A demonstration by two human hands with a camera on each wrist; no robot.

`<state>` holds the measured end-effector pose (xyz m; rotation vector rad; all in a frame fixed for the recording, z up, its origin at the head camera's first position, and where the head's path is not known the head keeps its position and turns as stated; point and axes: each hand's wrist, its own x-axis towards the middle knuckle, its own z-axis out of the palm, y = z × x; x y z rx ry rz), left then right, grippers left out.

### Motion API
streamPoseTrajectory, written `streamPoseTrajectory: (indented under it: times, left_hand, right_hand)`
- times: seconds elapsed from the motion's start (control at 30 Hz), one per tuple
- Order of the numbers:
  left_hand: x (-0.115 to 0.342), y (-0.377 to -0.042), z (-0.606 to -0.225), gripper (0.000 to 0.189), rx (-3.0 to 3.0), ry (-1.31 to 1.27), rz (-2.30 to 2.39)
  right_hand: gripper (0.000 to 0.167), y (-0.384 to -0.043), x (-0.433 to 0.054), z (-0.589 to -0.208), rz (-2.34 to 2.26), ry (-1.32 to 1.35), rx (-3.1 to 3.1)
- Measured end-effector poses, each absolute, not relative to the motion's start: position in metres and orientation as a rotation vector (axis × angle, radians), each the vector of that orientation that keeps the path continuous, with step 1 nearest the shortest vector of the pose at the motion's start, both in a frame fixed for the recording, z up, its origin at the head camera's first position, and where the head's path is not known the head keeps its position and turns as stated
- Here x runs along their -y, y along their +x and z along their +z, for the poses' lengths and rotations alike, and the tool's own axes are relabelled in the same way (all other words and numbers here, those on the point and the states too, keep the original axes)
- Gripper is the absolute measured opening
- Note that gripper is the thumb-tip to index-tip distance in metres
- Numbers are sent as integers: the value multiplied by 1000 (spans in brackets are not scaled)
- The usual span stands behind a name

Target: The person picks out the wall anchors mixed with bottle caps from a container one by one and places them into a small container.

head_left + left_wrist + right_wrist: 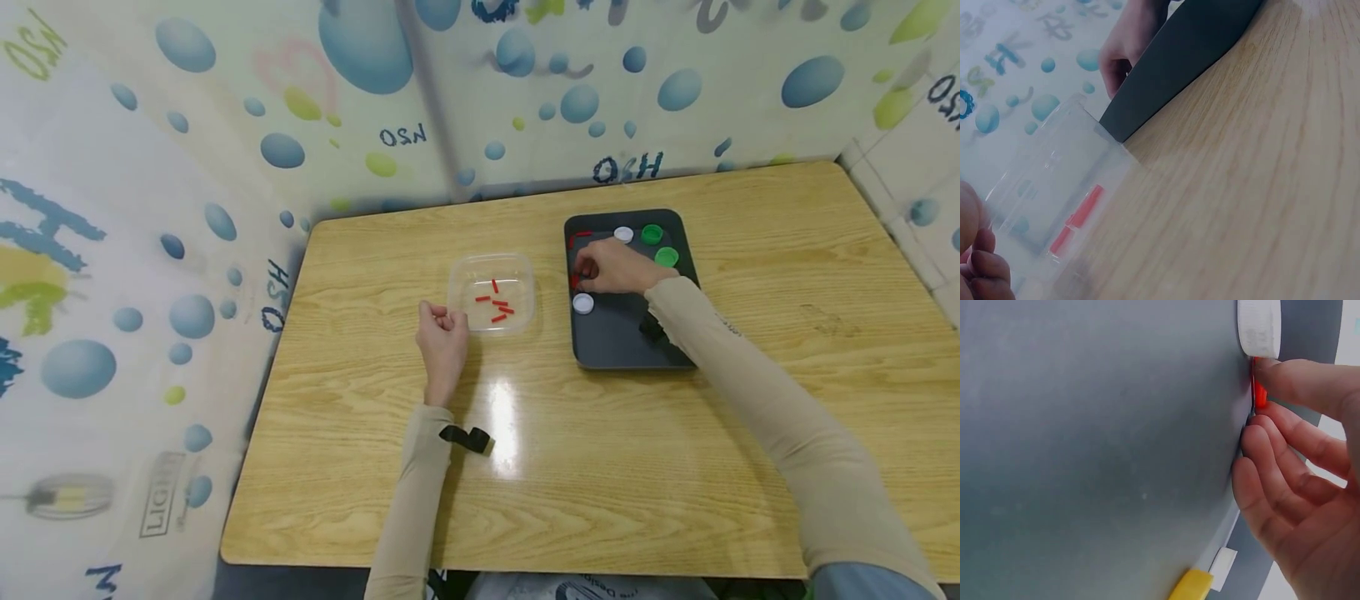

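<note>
My right hand (617, 267) reaches over the dark tray (611, 346), beside a white cap (582, 303). Up close in the right wrist view, its thumb and index finger pinch a small red stick (1260, 394) by the cap. My left hand (442, 346) is at the near left corner of a clear plastic container (527, 292), fingers loosely curled with nothing visible in them. Whether it touches the container wall cannot be told. Several red sticks (499, 303) lie scattered inside that container.
Farther up the tray are another white cap (623, 235), two green caps (652, 234) and more red sticks (583, 234) along its left side. A yellow piece (1190, 587) shows low in the right wrist view. The wooden table (570, 467) meets a printed curtain (360, 167) behind.
</note>
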<state>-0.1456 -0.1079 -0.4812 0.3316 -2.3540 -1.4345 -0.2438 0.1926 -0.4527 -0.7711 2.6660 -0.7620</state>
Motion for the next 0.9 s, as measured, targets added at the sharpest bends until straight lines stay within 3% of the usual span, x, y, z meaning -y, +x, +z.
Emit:
streamPoseTrajectory:
  times: [0.9]
  left_hand:
    - [108,-145,-482,11,2359,340,-1436]
  right_hand:
    - [21,-243,-199,-420,-972,-877,-2740]
